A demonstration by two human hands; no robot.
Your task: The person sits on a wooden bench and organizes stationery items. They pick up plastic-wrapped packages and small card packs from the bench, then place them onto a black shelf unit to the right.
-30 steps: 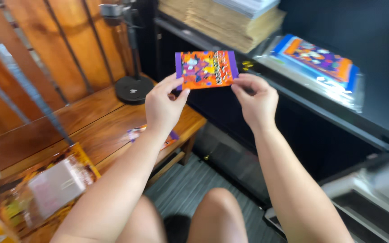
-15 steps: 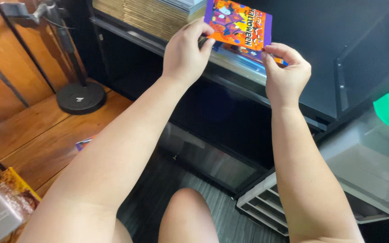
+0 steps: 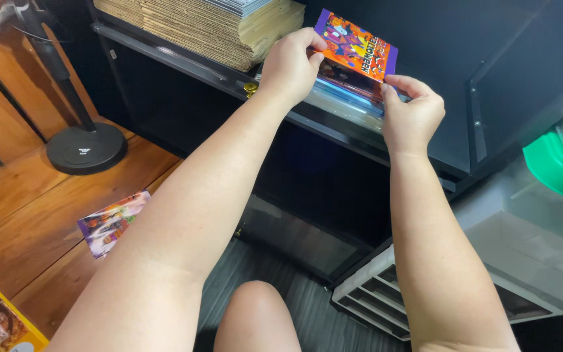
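- Left hand [image 3: 289,65] curled, pinching the orange-and-purple packet's [image 3: 358,52] upper left edge.
- Right hand [image 3: 413,112] closed on its lower right corner.
- Packet tilted above a stack of packets [image 3: 350,88] on the black shelf [image 3: 333,124].

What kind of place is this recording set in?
Probably a home packing or craft workspace. A black shelf holds a stack of corrugated cardboard sheets and a pile of bagged cards, with a wooden table and a round-based stand beside it.

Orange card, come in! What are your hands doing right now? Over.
Both hands pinch orange card: left hand, right hand. Card above wrapped stack on black shelf. Nothing blocking.
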